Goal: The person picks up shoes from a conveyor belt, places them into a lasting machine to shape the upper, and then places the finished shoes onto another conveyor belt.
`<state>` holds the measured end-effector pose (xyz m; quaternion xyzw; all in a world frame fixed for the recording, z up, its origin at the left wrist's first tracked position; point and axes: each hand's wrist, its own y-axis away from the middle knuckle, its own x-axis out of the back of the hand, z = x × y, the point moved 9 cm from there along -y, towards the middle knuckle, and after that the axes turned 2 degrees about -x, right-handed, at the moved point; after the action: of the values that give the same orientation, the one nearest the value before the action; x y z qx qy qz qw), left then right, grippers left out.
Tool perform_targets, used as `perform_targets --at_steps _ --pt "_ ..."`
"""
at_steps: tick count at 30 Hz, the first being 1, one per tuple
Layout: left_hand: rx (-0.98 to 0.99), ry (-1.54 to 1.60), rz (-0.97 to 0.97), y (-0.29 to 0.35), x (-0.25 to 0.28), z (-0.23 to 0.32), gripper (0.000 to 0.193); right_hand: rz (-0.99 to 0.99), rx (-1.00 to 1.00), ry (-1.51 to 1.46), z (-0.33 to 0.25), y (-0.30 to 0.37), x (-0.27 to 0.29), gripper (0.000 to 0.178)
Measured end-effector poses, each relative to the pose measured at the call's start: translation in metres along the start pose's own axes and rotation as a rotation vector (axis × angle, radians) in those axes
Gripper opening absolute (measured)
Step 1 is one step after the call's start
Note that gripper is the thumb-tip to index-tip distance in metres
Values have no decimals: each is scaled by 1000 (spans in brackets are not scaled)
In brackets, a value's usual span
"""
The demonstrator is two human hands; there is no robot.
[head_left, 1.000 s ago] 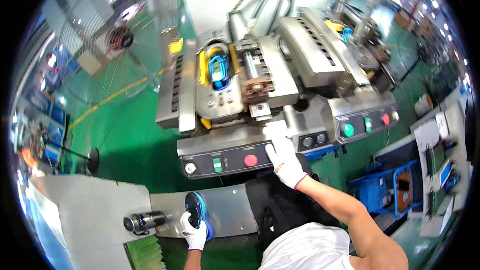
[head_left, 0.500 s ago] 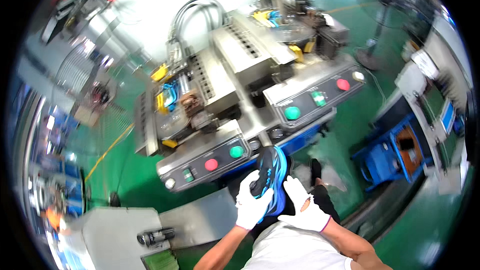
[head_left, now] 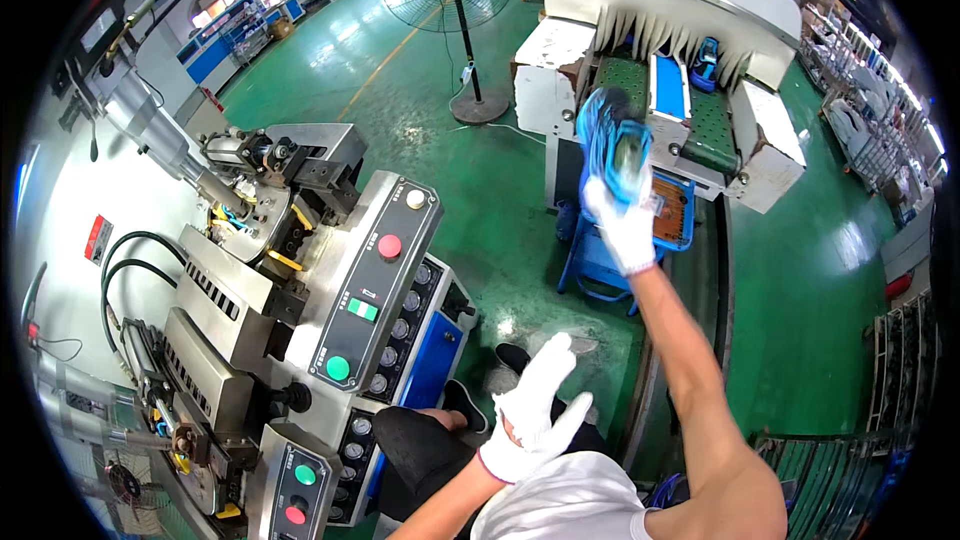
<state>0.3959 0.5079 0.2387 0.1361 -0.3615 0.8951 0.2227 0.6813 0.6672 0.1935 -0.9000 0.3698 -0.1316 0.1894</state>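
My right hand (head_left: 625, 230), in a white glove, reaches far forward, its fingers closed on a blue and black shoe (head_left: 600, 130). Motion blurs the shoe, and part of my grip is hidden behind it. In front of the shoe is a conveyor machine with a green perforated belt (head_left: 622, 75). Above my lap, my left hand (head_left: 535, 410), gloved in white as well, is empty with its fingers spread. Another blue and black shoe (head_left: 706, 62) sits by the machine's strip curtain.
A press machine with a button panel (head_left: 375, 280) stands at my left. Under the conveyor's front is a blue cart (head_left: 600, 260) with a brown top. A pedestal fan (head_left: 460, 50) stands farther back on the green floor, and a wire rack (head_left: 830, 480) is at lower right.
My view has swung right, from the press machine to the conveyor. The shoe has passed from my left hand to my right, which has stretched forward with it. My left hand has opened.
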Motion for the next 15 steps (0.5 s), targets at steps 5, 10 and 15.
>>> perform_targets --at_steps 5,10,15 --pt "476 -97 -70 81 -2 -79 59 175 -68 578 98 -194 -5 80" --pt "789 -188 49 189 12 -123 57 0 -358 778 175 -311 -1 81" --pt "1055 -274 144 258 31 -131 55 -17 -260 880 216 -361 -29 91"
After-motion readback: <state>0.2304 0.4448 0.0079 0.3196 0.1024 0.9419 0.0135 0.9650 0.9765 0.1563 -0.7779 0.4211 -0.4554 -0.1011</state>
